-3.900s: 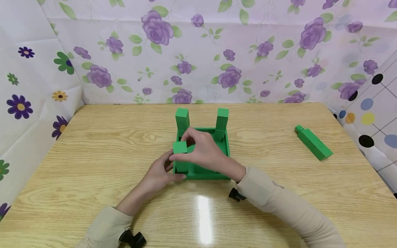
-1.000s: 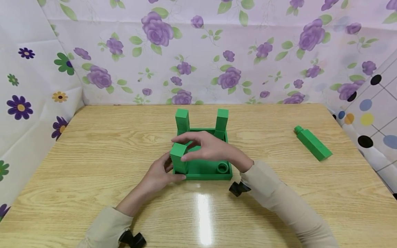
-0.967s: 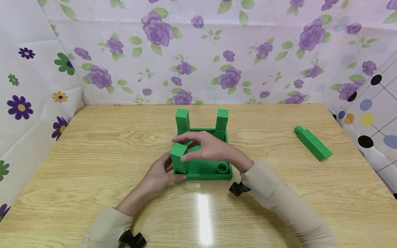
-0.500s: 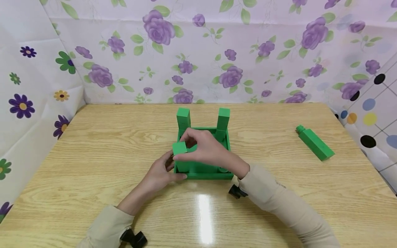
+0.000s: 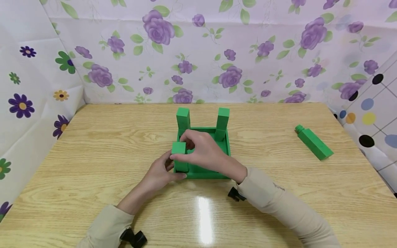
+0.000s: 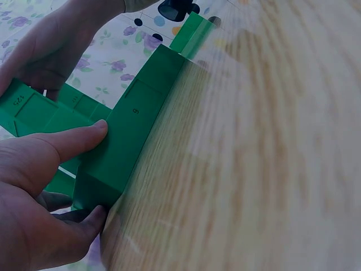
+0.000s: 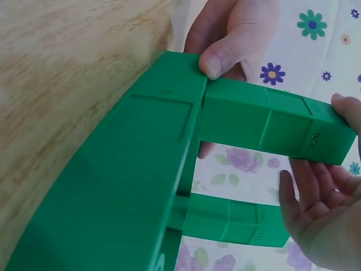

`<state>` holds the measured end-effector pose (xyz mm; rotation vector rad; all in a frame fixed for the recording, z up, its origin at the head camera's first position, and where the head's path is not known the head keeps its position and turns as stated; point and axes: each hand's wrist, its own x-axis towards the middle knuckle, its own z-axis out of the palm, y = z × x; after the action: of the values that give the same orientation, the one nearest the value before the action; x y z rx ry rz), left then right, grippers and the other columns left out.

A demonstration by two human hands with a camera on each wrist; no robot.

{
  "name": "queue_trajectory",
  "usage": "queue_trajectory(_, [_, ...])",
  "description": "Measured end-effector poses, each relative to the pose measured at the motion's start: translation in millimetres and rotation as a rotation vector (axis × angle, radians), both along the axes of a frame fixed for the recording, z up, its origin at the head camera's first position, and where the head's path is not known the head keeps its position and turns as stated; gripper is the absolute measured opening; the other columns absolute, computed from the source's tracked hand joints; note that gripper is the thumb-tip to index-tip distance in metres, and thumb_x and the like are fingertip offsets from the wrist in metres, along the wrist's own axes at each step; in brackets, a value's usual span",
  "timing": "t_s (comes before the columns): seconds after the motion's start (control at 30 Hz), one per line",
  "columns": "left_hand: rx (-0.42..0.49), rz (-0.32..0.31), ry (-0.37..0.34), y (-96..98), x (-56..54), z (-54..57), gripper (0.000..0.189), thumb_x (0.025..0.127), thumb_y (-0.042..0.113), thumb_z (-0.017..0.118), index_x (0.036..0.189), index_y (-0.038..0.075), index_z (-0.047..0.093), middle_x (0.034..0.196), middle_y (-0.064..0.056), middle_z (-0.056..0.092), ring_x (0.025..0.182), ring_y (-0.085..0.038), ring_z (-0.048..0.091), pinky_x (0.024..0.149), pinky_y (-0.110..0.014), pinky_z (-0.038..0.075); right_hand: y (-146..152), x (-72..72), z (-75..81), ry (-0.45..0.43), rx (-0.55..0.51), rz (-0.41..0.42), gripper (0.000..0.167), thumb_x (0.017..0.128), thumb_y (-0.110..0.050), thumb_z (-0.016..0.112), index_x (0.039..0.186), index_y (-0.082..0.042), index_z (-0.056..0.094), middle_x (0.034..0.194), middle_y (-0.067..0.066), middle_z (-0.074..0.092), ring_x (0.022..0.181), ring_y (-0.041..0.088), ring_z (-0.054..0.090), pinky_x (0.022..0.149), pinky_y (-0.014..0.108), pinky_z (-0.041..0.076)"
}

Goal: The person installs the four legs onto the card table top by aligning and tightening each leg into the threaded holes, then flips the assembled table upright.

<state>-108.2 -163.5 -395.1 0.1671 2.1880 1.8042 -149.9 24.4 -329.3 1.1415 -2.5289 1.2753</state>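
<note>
A shallow green plastic tray (image 5: 207, 176) rests on the table, with square green legs standing in its corners. My left hand (image 5: 159, 174) grips the near left corner; in the left wrist view its thumb lies on the tray wall (image 6: 135, 113). My right hand (image 5: 203, 151) holds the near left leg (image 5: 179, 147) by its upper end, thumb on one side and fingers on the other. This leg (image 7: 234, 116) stands upright against the tray's inner corner. Two more legs, the far left one (image 5: 183, 119) and the far right one (image 5: 223, 119), stand upright. My right wrist hides the near right corner.
A loose green leg (image 5: 314, 144) with a threaded end lies on the wooden table (image 5: 124, 137) at the right. Floral sheets (image 5: 198, 51) hang behind the table and along both sides.
About a second ago my right hand's fingers were spread off the leg; now they hold its top again, and the leg has turned. My left hand keeps its grip on the tray corner.
</note>
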Motion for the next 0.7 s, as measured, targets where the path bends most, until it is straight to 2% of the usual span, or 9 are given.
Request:
queue_trajectory(0.13, [-0.001, -0.001, 0.002, -0.2, 0.1, -0.2, 0.086, 0.079, 0.005, 0.080, 0.150, 0.017, 0.034, 0.146, -0.006, 0.042, 0.135, -0.027, 0.039, 0.104, -0.039, 0.041, -1.2, 1.8, 0.8, 0.009, 0.033, -0.007, 0.035, 0.078, -0.029, 0.083, 0.098, -0.006, 0.065, 0.082, -0.003, 0.060, 0.073, 0.013, 0.057, 0.066, 0.020, 0.049])
queue_trajectory(0.3, [0.000, -0.002, -0.003, 0.0, 1.0, 0.3, 0.085, 0.079, 0.005, 0.080, 0.150, 0.017, 0.034, 0.148, -0.005, 0.039, 0.135, -0.027, 0.039, 0.103, -0.039, 0.042, -3.1, 6.1, 0.9, 0.050, 0.019, -0.038, 0.030, 0.079, -0.029, 0.082, 0.091, -0.009, 0.065, 0.077, -0.004, 0.058, 0.070, 0.018, 0.058, 0.060, 0.020, 0.047])
queue_trajectory(0.47, [0.003, 0.001, -0.008, 0.6, 0.9, -0.1, 0.085, 0.079, 0.006, 0.081, 0.149, 0.019, 0.035, 0.149, -0.004, 0.037, 0.135, -0.028, 0.038, 0.103, -0.040, 0.042, -3.8, 9.0, -0.1, 0.095, 0.010, -0.071, 0.028, 0.078, -0.029, 0.082, 0.087, -0.010, 0.065, 0.075, -0.006, 0.057, 0.068, 0.016, 0.057, 0.058, 0.019, 0.045])
queue_trajectory(0.7, [0.003, 0.002, -0.004, 1.0, 0.3, -0.6, 0.083, 0.078, 0.005, 0.080, 0.148, 0.018, 0.037, 0.145, -0.005, 0.041, 0.135, -0.028, 0.038, 0.103, -0.040, 0.042, -5.4, 13.1, 1.3, 0.069, 0.022, -0.126, 0.027, 0.078, -0.031, 0.082, 0.086, -0.011, 0.066, 0.076, -0.006, 0.059, 0.070, 0.012, 0.059, 0.060, 0.019, 0.047])
